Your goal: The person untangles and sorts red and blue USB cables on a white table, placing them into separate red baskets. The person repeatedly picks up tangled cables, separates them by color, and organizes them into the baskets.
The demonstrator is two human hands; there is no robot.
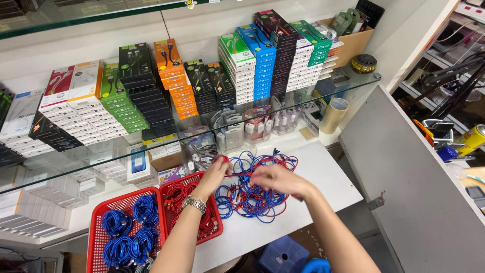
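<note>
A tangled heap of blue and red cables [255,194] lies on the white counter [323,177]. My left hand [214,174], with a metal watch on its wrist, pinches a red cable above the heap's left side. My right hand [275,179] grips the same red cable over the heap's middle, so the cable runs stretched between both hands. Left of the heap stand two red baskets: one holds coiled red cables [177,194], the other coiled blue cables [124,230].
A glass shelf [353,83] above the counter carries stacks of boxed cables in several colours. A roll of tape [334,115] stands at the counter's back right. A grey panel [409,172] borders the right side. A blue stool [283,255] sits below.
</note>
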